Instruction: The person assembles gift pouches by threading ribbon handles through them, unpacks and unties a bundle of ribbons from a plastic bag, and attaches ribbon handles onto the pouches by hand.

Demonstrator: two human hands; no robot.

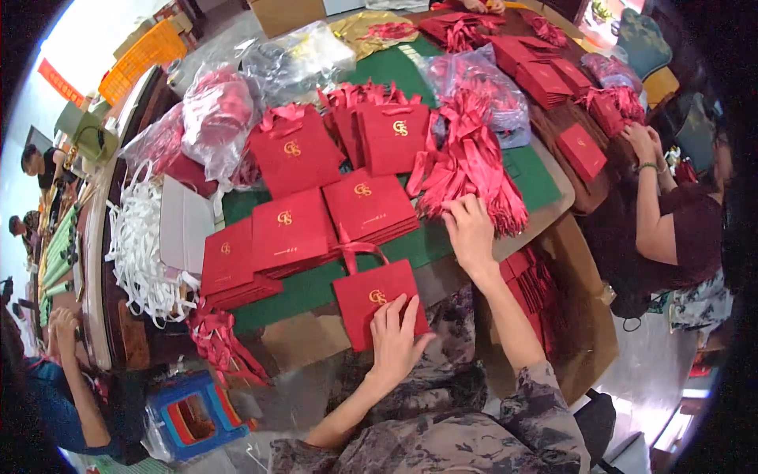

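Observation:
A red paper gift bag (pixel 352 300) with gold print lies at the table's near edge, one red ribbon handle (pixel 362 247) looped at its top. My left hand (pixel 397 336) rests flat across the bag's lower right front, fingers spread and thumb apart. To its right, my right hand (pixel 471 237) has its bent fingertips in the near left part of a heap of red ribbons (pixel 482 174); the fingers look pinched on a ribbon, though their tips are partly hidden. Stacks of flat red bags (pixel 290 231) lie just beyond the bag under my left hand.
Upright red bags with ribbons (pixel 392 142) stand farther back on the green mat (pixel 537 178). White cords (pixel 150 245) spill beside a grey box (pixel 185 225) at left. An open carton (pixel 588 308) with red bags stands below right. Another person's hands (pixel 643 144) work at right.

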